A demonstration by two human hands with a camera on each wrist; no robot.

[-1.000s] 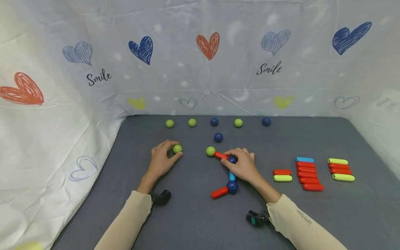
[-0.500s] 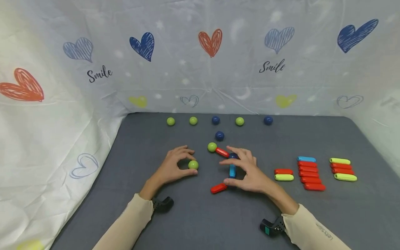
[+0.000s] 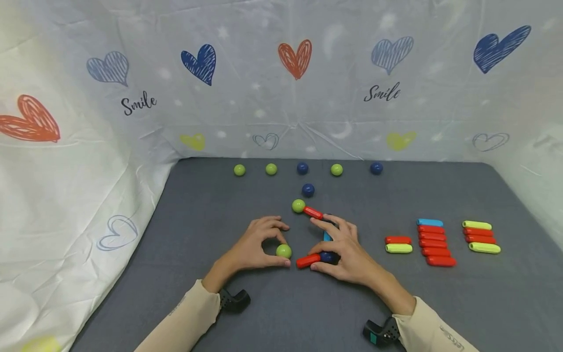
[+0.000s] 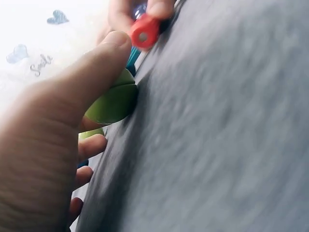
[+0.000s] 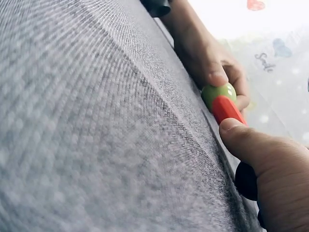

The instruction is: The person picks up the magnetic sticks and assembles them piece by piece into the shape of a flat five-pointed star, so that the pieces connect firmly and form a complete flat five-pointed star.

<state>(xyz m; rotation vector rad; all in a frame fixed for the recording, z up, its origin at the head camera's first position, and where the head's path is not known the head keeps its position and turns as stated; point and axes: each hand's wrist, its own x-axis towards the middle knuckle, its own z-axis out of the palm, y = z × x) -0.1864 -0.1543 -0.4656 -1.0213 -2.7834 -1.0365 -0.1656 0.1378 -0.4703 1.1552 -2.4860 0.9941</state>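
Ball, green, sits pinched in your left hand; whether it touches the counter cannot be told. Your right hand pinches a red stick, one end meeting a blue ball. The stick's free end faces the green ball, near it but apart, between your hands.

Grey table — behind it, white cloth — 2 "Smile" prints
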